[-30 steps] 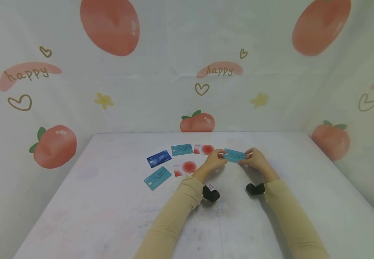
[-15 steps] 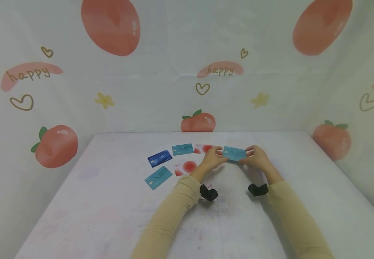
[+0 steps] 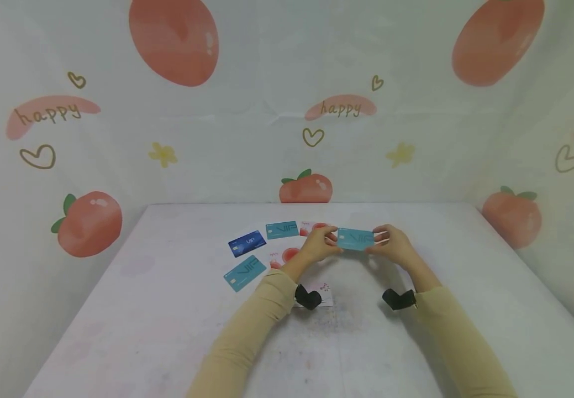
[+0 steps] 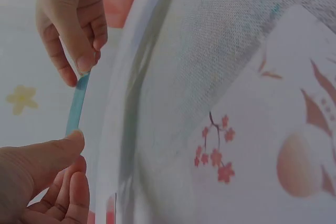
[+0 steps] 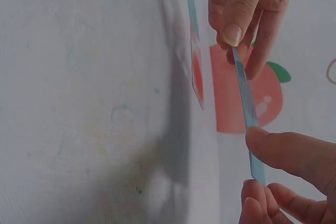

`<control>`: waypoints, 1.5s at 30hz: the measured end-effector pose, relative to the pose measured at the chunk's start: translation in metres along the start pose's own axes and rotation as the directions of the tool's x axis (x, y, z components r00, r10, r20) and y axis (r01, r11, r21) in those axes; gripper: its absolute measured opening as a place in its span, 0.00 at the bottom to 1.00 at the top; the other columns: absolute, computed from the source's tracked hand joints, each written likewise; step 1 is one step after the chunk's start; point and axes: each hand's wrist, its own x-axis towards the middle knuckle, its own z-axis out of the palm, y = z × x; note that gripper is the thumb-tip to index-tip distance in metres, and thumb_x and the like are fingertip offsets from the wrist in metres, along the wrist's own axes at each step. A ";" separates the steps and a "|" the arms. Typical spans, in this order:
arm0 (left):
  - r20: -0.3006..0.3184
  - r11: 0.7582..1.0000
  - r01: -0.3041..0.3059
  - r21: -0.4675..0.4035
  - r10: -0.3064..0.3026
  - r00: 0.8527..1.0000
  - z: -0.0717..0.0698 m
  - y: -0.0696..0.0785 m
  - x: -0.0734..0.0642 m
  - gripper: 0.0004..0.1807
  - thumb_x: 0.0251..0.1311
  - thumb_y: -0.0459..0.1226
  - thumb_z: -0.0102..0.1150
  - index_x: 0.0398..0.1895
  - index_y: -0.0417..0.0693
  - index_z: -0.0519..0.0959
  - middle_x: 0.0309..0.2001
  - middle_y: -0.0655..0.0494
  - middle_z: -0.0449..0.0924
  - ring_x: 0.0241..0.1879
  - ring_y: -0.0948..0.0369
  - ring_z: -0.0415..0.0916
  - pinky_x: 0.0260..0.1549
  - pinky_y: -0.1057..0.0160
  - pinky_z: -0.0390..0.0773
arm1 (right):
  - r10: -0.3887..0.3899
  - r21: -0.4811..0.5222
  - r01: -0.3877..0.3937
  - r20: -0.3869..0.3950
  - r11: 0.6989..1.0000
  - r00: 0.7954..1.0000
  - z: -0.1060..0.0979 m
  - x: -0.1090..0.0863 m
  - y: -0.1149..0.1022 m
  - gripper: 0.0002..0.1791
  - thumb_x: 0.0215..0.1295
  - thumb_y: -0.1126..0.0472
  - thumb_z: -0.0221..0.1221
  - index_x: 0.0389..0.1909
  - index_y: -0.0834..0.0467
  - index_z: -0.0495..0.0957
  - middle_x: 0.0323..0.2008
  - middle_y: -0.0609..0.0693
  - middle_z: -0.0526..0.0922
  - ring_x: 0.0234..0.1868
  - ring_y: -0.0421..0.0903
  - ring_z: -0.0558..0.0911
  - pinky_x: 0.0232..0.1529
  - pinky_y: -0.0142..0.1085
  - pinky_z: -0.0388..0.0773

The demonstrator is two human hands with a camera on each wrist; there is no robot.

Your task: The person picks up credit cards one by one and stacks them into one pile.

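A teal VIP card [image 3: 355, 239] is held up over the far part of the table, its printed side toward the head view. My left hand [image 3: 316, 246] pinches its left end between thumb and fingers, and my right hand [image 3: 393, 246] pinches the right end. Seen nearly edge-on in the left wrist view, the same teal card [image 4: 77, 103] spans between both thumbs. Behind and beside my left hand lie two red-and-white cards, one farther back [image 3: 309, 227] and one nearer [image 3: 282, 256], both partly covered by that hand or forearm.
To the left lie a dark blue VIP card [image 3: 247, 244] and two more teal VIP cards, one at the back [image 3: 282, 230] and one nearer [image 3: 245, 273]. Under my left wrist is a white card with pink blossoms [image 4: 215, 156]. A printed cloth backdrop [image 3: 247, 138] rises behind the table.
Both hands have shifted a little left with the teal card, which now faces the head view more squarely. More of the blossom card shows beside my left wrist.
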 end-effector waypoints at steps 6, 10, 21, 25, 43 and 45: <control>0.007 1.000 0.003 0.021 -0.003 1.000 -0.006 0.001 -0.005 0.30 0.51 0.30 0.65 0.61 0.40 0.70 0.44 0.44 0.78 0.43 0.54 0.80 0.41 0.64 0.80 | -0.043 -0.026 0.043 -0.004 0.999 0.999 0.002 -0.004 -0.004 0.34 0.53 0.61 0.66 0.57 0.71 0.65 0.49 0.70 0.75 0.50 0.63 0.77 0.47 0.47 0.78; 0.009 1.000 0.006 0.010 -0.007 1.000 -0.010 0.003 -0.009 0.30 0.51 0.29 0.64 0.61 0.40 0.70 0.44 0.44 0.78 0.43 0.54 0.79 0.41 0.64 0.80 | -0.057 -0.048 0.057 -0.006 0.997 0.998 0.004 -0.007 -0.006 0.34 0.53 0.60 0.67 0.57 0.71 0.65 0.49 0.70 0.75 0.49 0.63 0.78 0.46 0.47 0.78; 0.025 1.000 -0.026 -0.005 0.026 0.999 -0.015 -0.002 -0.012 0.32 0.52 0.29 0.64 0.63 0.40 0.67 0.44 0.43 0.76 0.44 0.53 0.79 0.42 0.64 0.80 | -0.055 -0.025 0.056 0.011 0.998 0.998 0.006 -0.010 -0.010 0.34 0.53 0.62 0.66 0.58 0.71 0.65 0.48 0.69 0.75 0.48 0.61 0.78 0.45 0.44 0.79; 0.045 0.999 -0.038 -0.003 0.038 0.998 -0.017 -0.002 -0.013 0.33 0.53 0.28 0.63 0.64 0.38 0.65 0.44 0.42 0.76 0.45 0.51 0.79 0.41 0.63 0.80 | -0.059 -0.014 0.059 0.014 0.998 0.998 0.007 -0.010 -0.010 0.34 0.53 0.62 0.67 0.58 0.71 0.65 0.48 0.69 0.75 0.48 0.60 0.79 0.44 0.44 0.79; 0.116 0.997 -0.074 0.034 0.070 0.991 -0.030 -0.005 -0.021 0.33 0.53 0.29 0.63 0.64 0.39 0.66 0.43 0.41 0.77 0.43 0.51 0.79 0.42 0.64 0.80 | -0.092 0.022 0.092 0.039 0.996 0.995 0.010 -0.013 -0.012 0.33 0.53 0.63 0.66 0.59 0.70 0.66 0.48 0.68 0.75 0.47 0.59 0.80 0.43 0.41 0.80; 0.117 0.997 -0.075 0.034 0.071 0.991 -0.032 -0.005 -0.023 0.32 0.53 0.30 0.64 0.63 0.40 0.67 0.42 0.42 0.77 0.42 0.52 0.79 0.42 0.64 0.80 | -0.097 0.028 0.096 0.042 0.995 0.994 0.011 -0.014 -0.013 0.33 0.53 0.63 0.66 0.58 0.70 0.66 0.47 0.68 0.75 0.47 0.58 0.80 0.42 0.41 0.80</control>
